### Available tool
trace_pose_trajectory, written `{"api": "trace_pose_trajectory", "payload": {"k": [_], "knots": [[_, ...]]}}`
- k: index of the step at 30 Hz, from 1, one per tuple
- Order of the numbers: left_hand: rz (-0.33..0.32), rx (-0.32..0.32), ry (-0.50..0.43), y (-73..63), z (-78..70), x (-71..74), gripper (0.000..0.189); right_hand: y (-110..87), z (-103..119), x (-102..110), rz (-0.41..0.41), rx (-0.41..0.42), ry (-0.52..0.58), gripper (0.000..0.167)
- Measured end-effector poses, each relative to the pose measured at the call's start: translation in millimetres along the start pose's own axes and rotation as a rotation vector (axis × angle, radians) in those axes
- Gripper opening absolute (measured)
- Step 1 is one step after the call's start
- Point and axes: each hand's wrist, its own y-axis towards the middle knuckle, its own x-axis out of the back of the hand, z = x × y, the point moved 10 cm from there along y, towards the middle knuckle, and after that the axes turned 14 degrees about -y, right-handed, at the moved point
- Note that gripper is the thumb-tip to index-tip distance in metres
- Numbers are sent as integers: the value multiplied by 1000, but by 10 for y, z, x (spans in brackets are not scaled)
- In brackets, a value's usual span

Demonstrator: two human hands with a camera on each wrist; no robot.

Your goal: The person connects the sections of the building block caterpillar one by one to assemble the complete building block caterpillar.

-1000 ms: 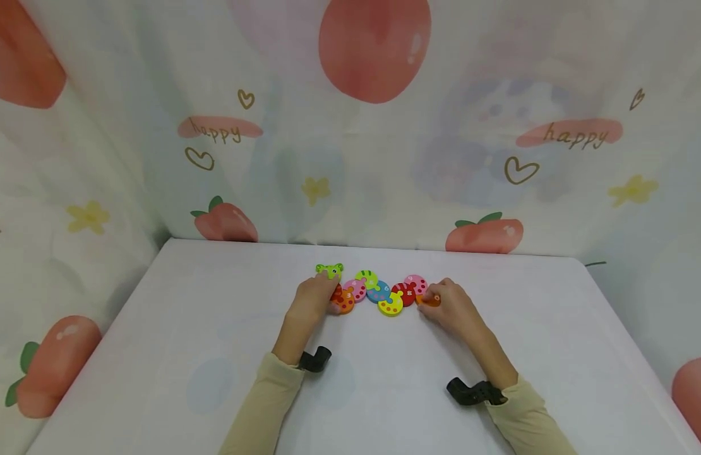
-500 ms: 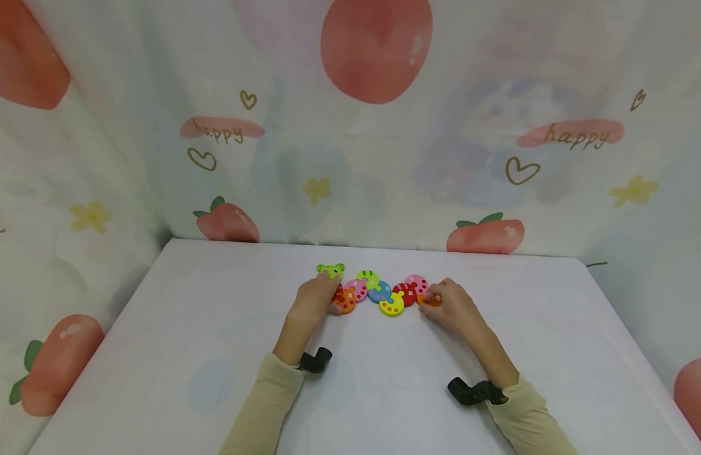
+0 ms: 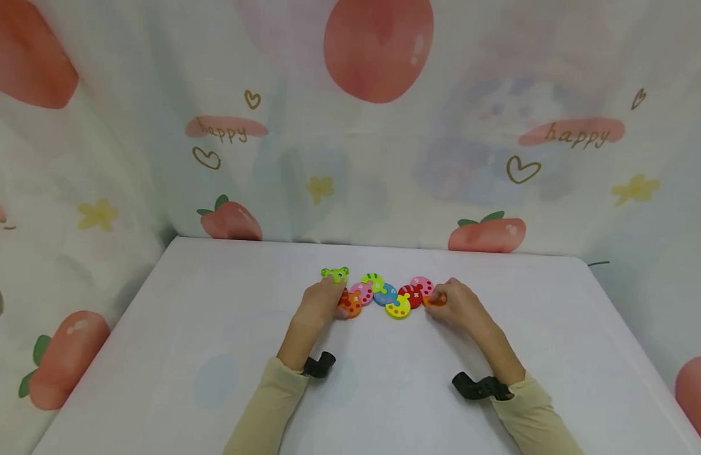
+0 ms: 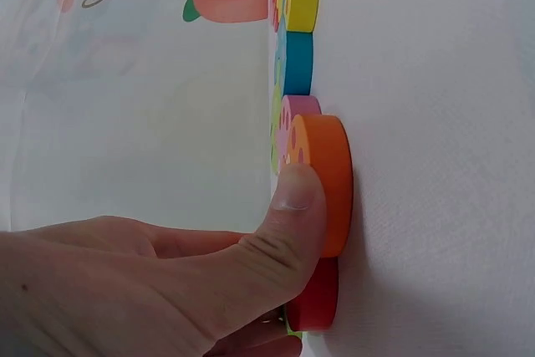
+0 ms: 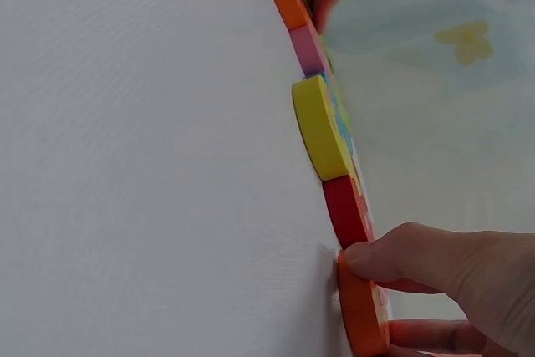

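Observation:
A caterpillar puzzle of flat, round, numbered pieces lies joined in a wavy row on the white table. Its green head (image 3: 335, 274) is at the left end. My left hand (image 3: 318, 306) grips that end. In the left wrist view, the thumb presses the edge of an orange piece (image 4: 333, 186), beside a red piece (image 4: 316, 300); the fingertips are partly hidden. My right hand (image 3: 460, 306) pinches the orange end piece (image 5: 361, 311), thumb on its near edge. Between the hands are pink, green, blue, yellow (image 3: 398, 307) and red (image 3: 410, 296) pieces, fitted together.
The white table (image 3: 384, 385) spreads out in front of and beside the puzzle. A printed cloth (image 3: 379, 183) hangs behind the table and along its left side. Black wrist cameras (image 3: 320, 365) are strapped at both sleeve cuffs.
The head view has shifted slightly, so everything sits a little further right in it. Both hands keep the same hold on the puzzle's two ends.

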Motion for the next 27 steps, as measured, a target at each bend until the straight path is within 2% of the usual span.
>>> {"api": "trace_pose_trajectory", "payload": {"k": [17,22,27], "knots": [[41,18,-17,25,26,-23,73,3,-41,-12,13,1,3,14],[51,36,-54,14,57,-43,73,-38,-22,-2,11,-11,6,14],[78,27,-26,-42,60,-76,73,-125,16,-10,26,3,-12,14]]}}
